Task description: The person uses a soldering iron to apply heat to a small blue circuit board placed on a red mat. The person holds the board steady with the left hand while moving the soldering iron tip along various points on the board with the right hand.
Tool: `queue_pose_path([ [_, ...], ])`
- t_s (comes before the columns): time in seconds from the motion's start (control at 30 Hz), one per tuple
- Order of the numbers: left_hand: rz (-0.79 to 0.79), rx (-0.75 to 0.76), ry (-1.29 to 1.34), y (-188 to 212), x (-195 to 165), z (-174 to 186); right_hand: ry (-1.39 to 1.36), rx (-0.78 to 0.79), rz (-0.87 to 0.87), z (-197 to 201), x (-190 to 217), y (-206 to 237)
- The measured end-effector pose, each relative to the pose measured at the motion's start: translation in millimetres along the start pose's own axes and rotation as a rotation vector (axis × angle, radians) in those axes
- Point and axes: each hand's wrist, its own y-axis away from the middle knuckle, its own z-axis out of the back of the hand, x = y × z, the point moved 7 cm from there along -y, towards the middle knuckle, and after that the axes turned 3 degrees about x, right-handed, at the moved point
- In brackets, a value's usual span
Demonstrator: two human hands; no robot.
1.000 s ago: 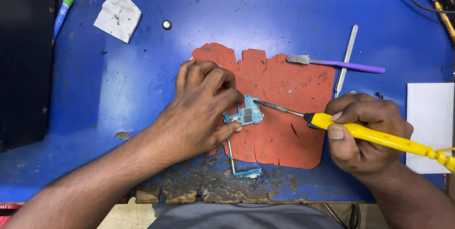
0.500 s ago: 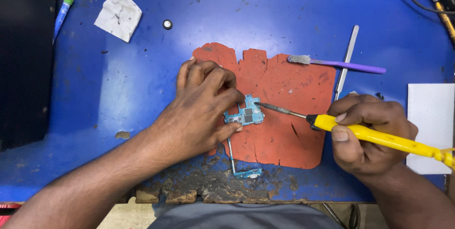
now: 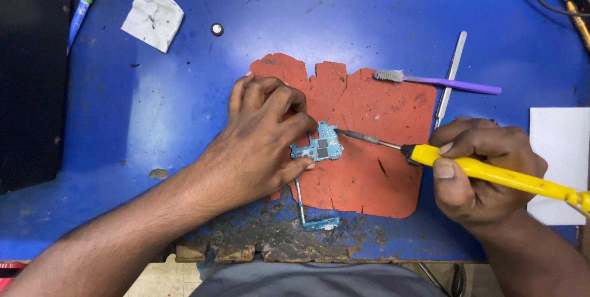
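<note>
1. Scanning from far left: blue pen near the table's left edge, crumpled white paper scrap and a small round metal part on the blue table.
2. Left hand fingers pressed down on the small blue circuit board, pinning it to the torn orange mat at table centre.
3. Soldering iron tip touches the board's right edge.
4. Right hand fist wrapped tight around the iron's yellow handle.
5. Purple toothbrush and metal tweezers lie just above; white sheet at far right.
</note>
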Motion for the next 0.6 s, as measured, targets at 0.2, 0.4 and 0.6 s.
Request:
queue_pose_path([
  [0.2,-0.01,-0.006,0.002,0.5,0.0,0.9,-0.009,-0.023,0.023,1.4,-0.4,1.8],
  [0.4,-0.012,-0.01,0.015,0.8,0.3,0.9,-0.037,-0.025,0.024,0.2,1.0,1.4],
  [0.6,-0.007,-0.008,0.023,0.7,0.2,1.0,-0.053,-0.013,0.04,-1.3,3.8,0.5],
])
